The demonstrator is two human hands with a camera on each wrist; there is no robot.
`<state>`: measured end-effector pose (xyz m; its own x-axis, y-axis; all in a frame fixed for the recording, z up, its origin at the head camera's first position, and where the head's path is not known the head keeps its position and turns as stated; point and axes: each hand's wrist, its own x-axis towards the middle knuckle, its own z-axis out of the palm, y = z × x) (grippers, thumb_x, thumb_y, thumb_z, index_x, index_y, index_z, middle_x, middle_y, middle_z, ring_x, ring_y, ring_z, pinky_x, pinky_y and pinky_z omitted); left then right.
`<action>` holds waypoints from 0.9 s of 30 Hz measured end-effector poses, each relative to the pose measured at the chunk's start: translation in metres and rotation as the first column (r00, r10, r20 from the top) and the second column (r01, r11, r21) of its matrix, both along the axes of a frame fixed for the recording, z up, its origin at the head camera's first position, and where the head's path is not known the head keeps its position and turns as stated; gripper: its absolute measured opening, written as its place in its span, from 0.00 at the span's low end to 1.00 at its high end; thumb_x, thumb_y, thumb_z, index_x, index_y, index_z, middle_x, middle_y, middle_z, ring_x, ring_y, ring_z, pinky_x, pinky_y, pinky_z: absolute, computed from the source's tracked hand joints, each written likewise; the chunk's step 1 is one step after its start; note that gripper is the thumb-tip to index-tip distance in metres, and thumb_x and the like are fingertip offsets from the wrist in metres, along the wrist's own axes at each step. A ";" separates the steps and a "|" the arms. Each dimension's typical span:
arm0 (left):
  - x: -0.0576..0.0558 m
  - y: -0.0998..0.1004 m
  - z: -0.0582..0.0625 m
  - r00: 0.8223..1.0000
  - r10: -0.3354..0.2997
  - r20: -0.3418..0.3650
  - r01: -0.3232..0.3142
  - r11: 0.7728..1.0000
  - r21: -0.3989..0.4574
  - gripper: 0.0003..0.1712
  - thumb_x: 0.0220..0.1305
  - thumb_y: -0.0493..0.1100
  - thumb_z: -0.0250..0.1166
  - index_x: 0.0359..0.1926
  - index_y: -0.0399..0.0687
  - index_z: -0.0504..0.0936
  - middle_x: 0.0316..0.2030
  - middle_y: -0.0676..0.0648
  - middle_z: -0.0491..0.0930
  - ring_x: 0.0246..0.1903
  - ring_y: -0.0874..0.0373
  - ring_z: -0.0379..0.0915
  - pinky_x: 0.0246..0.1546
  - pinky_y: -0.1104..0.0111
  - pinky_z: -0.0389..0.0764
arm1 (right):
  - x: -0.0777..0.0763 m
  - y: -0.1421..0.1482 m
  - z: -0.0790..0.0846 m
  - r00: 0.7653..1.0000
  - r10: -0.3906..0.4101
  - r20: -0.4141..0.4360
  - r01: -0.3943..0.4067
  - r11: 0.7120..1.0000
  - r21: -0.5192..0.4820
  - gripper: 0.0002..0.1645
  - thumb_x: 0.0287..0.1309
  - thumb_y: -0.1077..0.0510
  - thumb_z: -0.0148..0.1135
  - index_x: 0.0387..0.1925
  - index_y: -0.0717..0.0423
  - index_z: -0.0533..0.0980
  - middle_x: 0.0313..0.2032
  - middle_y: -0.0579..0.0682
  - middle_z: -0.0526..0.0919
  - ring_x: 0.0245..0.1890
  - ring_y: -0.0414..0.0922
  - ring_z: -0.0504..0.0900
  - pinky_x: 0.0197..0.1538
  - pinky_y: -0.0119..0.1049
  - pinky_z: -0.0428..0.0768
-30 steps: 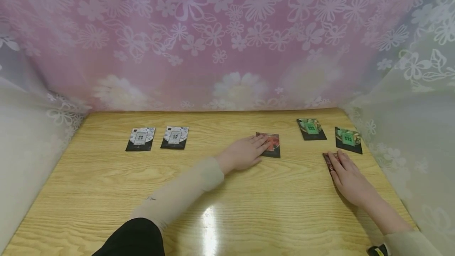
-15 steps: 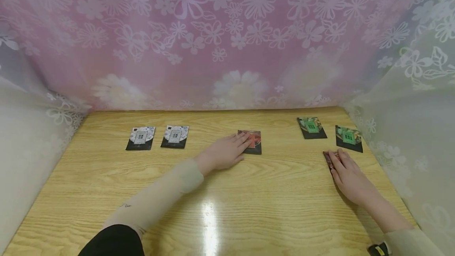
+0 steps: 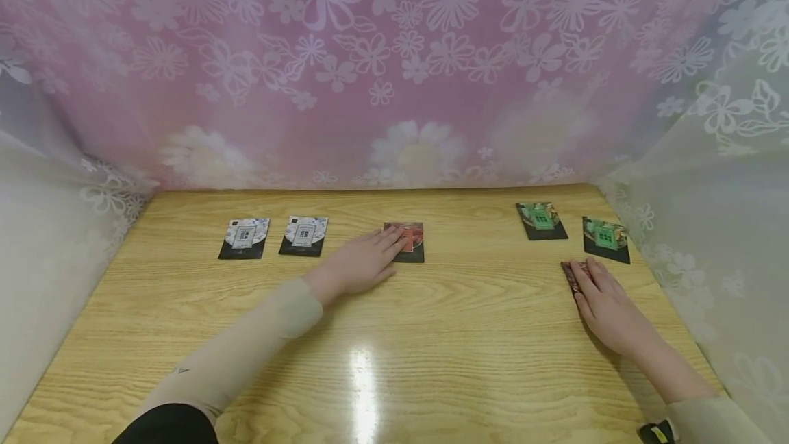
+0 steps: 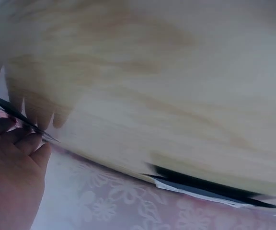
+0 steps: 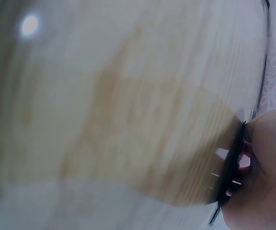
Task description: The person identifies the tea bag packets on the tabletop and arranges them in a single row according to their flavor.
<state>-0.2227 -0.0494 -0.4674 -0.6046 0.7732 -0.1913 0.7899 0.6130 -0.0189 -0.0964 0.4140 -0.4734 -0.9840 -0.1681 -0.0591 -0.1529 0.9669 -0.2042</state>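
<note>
My left hand [image 3: 357, 264] lies with its fingers extended over a red and black packet [image 3: 416, 247] near the middle of the table, covering its left part. In the left wrist view, the fingertips of that hand [image 4: 13, 167] rest on the thin packet. At the right, my right hand [image 3: 611, 312] rests with straight fingers on a dark red packet [image 3: 568, 275], most of it hidden beneath. The right wrist view shows the dark edge of this packet [image 5: 231, 167] along the fingers.
Two white and black packets [image 3: 243, 239] [image 3: 303, 236] lie at the left of the wooden table [image 3: 444, 355]. Two green and black packets [image 3: 542, 221] [image 3: 606, 240] lie at the back right, one just beyond my right hand. A pink floral curtain [image 3: 339, 101] borders the table's back edge.
My left hand has slid leftward across the table and the red and black packet has moved with it, toward the white packets. The right hand has stayed in place.
</note>
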 end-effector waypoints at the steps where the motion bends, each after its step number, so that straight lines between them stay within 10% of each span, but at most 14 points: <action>1: 0.000 -0.003 0.000 1.000 0.005 0.003 -0.005 1.000 0.004 0.40 0.87 0.60 0.41 0.86 0.43 0.49 0.86 0.41 0.44 0.86 0.48 0.42 0.88 0.56 0.50 | 0.000 0.000 0.000 1.000 0.000 0.001 0.000 1.000 0.000 0.36 0.84 0.59 0.45 0.82 0.72 0.51 0.76 0.84 0.50 0.76 0.80 0.52 0.73 0.78 0.61; 16: 0.000 -0.047 0.004 0.998 0.060 -0.001 -0.060 0.998 0.029 0.39 0.87 0.59 0.43 0.86 0.43 0.49 0.86 0.40 0.43 0.86 0.46 0.42 0.87 0.54 0.50 | 0.001 -0.002 0.002 1.000 0.007 -0.021 -0.007 1.000 0.017 0.36 0.83 0.60 0.47 0.81 0.73 0.52 0.76 0.84 0.52 0.74 0.80 0.55 0.71 0.78 0.64; 27: -0.008 -0.031 0.006 0.999 0.028 -0.043 -0.026 0.998 0.058 0.37 0.88 0.55 0.43 0.86 0.44 0.49 0.86 0.42 0.46 0.86 0.49 0.43 0.88 0.56 0.50 | 0.000 -0.003 0.003 1.000 0.000 -0.005 0.000 1.000 0.015 0.36 0.83 0.60 0.47 0.81 0.73 0.52 0.75 0.85 0.51 0.75 0.80 0.54 0.72 0.78 0.63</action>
<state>-0.2306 -0.0799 -0.4615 -0.6323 0.7655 -0.1193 0.7722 0.6352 -0.0173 -0.0960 0.4113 -0.4702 -0.9842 -0.1675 -0.0568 -0.1541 0.9698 -0.1892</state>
